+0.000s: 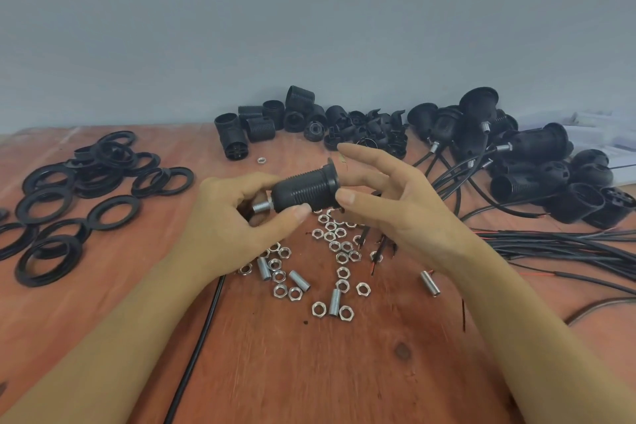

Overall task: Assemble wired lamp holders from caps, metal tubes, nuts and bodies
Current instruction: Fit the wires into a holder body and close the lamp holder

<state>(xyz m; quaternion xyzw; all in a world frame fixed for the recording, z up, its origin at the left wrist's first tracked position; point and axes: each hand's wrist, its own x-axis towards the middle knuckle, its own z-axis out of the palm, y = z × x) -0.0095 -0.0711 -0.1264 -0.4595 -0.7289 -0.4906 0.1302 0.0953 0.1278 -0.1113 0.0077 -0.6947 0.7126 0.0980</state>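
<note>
The left hand (220,217) pinches one lamp holder (303,189) above the table's middle by its cap end, metal tube (261,206) protruding, the right hand (406,210) spread at its flange; finished wired holders (537,148) are piled far right, while many loose nuts (330,236), tubes (334,301) and bodies (258,126) await assembly.

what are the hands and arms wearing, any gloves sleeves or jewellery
Nothing is worn. The left hand and right hand are bare: no gloves, rings or watch. The left forearm and right forearm are uncovered to the picture's edge, no sleeve showing.
</note>
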